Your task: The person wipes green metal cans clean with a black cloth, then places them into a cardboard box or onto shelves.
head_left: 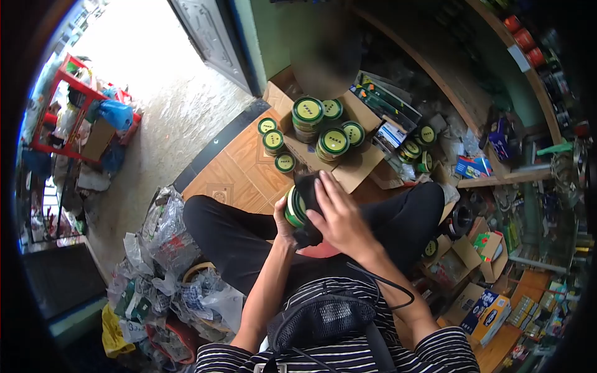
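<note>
My left hand (284,225) is wrapped round a green tin (295,207) above my crossed legs. Against the tin's right side my right hand (336,217) presses a black cloth (307,189), its fingers lying over the fabric. The tin is tilted, and the cloth hides part of it. Just beyond my hands, several green tins with yellow-green lids (308,109) are stacked in an open cardboard box (360,168). Smaller tins (273,139) stand on the tiled floor (219,174), left of the box.
Plastic bags (166,233) are heaped at the left. A red rack (59,148) stands near the bright doorway. At the right are cluttered shelves (507,177), loose tins (410,149) and a blue and yellow box (488,316).
</note>
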Demonstrator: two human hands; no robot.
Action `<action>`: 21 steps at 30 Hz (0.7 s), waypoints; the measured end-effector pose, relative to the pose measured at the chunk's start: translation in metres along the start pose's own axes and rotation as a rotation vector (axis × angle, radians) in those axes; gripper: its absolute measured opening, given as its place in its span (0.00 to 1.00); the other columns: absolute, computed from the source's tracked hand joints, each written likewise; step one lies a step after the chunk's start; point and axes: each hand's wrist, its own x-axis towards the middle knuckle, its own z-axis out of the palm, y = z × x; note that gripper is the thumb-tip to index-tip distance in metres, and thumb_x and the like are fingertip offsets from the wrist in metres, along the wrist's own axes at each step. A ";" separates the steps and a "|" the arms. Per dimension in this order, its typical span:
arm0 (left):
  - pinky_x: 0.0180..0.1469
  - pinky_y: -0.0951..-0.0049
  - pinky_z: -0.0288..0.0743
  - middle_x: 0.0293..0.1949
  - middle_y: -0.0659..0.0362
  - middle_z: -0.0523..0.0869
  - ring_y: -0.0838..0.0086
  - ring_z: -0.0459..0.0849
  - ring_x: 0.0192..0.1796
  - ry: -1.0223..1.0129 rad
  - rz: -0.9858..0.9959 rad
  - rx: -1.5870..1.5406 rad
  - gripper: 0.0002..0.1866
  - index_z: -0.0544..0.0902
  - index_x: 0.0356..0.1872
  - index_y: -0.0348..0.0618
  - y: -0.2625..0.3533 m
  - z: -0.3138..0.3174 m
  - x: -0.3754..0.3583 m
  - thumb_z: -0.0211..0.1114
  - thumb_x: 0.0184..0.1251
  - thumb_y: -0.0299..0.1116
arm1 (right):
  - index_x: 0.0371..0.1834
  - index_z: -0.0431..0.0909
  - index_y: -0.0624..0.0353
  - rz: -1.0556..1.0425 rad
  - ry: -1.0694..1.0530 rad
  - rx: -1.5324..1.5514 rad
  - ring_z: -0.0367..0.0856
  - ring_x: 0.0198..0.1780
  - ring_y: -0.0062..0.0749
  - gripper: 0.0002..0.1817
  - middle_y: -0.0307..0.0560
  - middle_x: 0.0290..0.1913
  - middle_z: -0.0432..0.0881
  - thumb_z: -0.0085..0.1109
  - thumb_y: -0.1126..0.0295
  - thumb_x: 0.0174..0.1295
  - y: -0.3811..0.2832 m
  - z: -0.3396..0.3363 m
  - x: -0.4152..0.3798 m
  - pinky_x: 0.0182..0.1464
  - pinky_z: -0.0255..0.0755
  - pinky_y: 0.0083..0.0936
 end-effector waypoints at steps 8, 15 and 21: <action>0.83 0.57 0.57 0.83 0.55 0.62 0.62 0.63 0.83 -0.129 0.106 0.034 0.42 0.61 0.82 0.46 -0.006 0.003 -0.008 0.50 0.77 0.63 | 0.79 0.61 0.70 -0.290 -0.161 0.070 0.60 0.82 0.58 0.41 0.68 0.80 0.62 0.50 0.45 0.77 -0.042 0.031 0.007 0.83 0.52 0.53; 0.84 0.60 0.54 0.83 0.58 0.62 0.64 0.62 0.83 -0.261 0.173 0.035 0.35 0.60 0.83 0.49 -0.005 0.015 -0.003 0.49 0.83 0.55 | 0.69 0.78 0.62 -0.281 0.034 0.296 0.70 0.76 0.57 0.26 0.60 0.74 0.72 0.64 0.65 0.70 -0.040 0.002 0.005 0.78 0.64 0.50; 0.86 0.59 0.42 0.86 0.57 0.48 0.64 0.44 0.87 -0.243 0.481 0.031 0.38 0.51 0.85 0.45 -0.035 0.024 0.004 0.44 0.85 0.56 | 0.78 0.62 0.73 -0.143 -0.019 -0.071 0.58 0.82 0.62 0.41 0.70 0.80 0.61 0.50 0.46 0.78 -0.029 0.018 0.009 0.82 0.54 0.52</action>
